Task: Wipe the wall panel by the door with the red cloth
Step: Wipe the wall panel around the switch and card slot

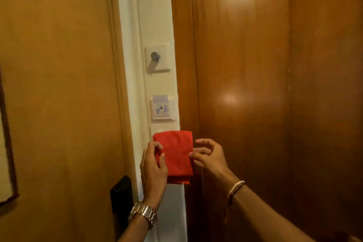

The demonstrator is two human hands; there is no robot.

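So both hands are up front holding the folded red cloth (175, 155) between them: the left hand (154, 169), with a metal watch (144, 214) on the wrist, is pinching the cloth's left edge, and the right hand (209, 158) has its fingertips on the right edge, fingers loosely curled. The cloth sits right in front of the cream wall panel (155, 25), low down, just under the card switch (161, 108), with a round knob plate (156, 58) higher up and the wooden door (59, 84) on the left

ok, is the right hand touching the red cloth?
Touching. The head view shows the right hand with its fingertips against the right edge of the folded red cloth; the left hand grips the opposite edge.
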